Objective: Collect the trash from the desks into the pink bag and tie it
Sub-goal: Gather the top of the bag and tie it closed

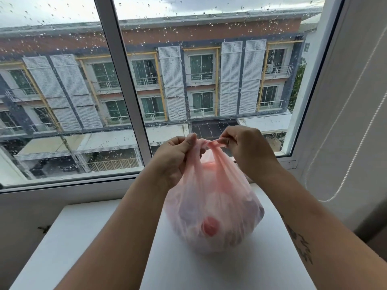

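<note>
The pink bag stands bulging on a white desk in front of the window. Its thin plastic shows crumpled trash inside, with a round red shape low at the front. The two handles are drawn up and twisted together above the bag. My left hand pinches the left handle between thumb and curled fingers. My right hand pinches the right handle end, just above and right of the bag's neck. Both hands sit close together over the bag's top.
A large rain-spotted window with a white frame rises just behind the desk. A white blind with a bead cord hangs at the right. A building shows outside.
</note>
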